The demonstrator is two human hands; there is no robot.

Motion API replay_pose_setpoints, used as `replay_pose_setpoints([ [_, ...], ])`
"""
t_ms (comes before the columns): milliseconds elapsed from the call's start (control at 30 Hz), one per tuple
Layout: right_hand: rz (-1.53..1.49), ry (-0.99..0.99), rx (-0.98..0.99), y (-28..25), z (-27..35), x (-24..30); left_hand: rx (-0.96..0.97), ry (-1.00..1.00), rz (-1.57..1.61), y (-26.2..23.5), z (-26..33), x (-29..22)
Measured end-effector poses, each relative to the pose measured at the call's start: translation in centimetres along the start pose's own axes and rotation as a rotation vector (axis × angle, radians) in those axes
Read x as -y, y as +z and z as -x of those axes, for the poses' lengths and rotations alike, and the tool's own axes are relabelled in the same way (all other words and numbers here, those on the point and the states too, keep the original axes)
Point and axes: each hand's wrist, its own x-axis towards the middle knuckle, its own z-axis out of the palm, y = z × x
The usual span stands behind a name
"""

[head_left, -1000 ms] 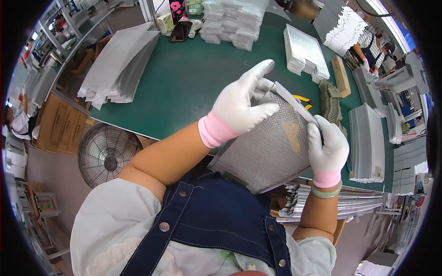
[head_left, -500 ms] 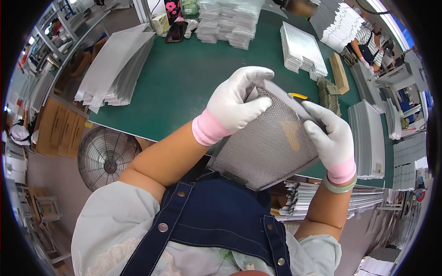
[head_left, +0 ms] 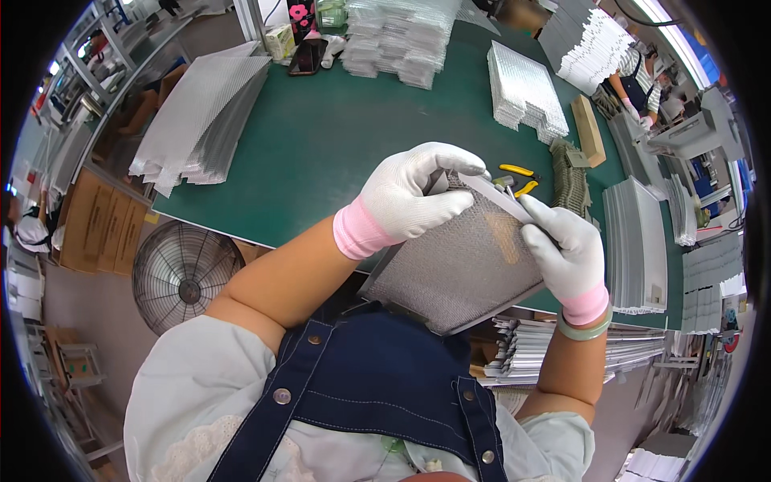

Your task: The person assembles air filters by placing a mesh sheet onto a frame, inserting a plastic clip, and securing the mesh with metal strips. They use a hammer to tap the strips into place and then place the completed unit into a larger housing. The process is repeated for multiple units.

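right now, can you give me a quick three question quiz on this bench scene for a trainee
1. True or false: both hands grip the grey mesh panel.
2. What lies on the green table just beyond the panel's top edge? A) yellow-handled pliers B) a hammer C) a tape roll
3. What stands on the floor to the person's left?

Key
1. True: left hand at the top edge, right hand on the right side.
2. A
3. A round wire-guard fan.
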Motion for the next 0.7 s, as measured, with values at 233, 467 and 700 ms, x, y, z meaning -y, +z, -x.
replay_pose_setpoints([
  [233,0.253,-0.270,-0.127,0.8,0.5,-0.4,0.080,0.089,0.048,-0.5,0.5,-0.5],
  [467,0.311,-0.270,-0.132,1.2,0.6,-0.5,0.003,0.066,0.045,0.3,0.8,-0.2],
  [700,0.274,-0.159,0.014,1.4,-0.2,-1.0,-0.102,0.000,-0.231,0.2,1.3,0.6],
])
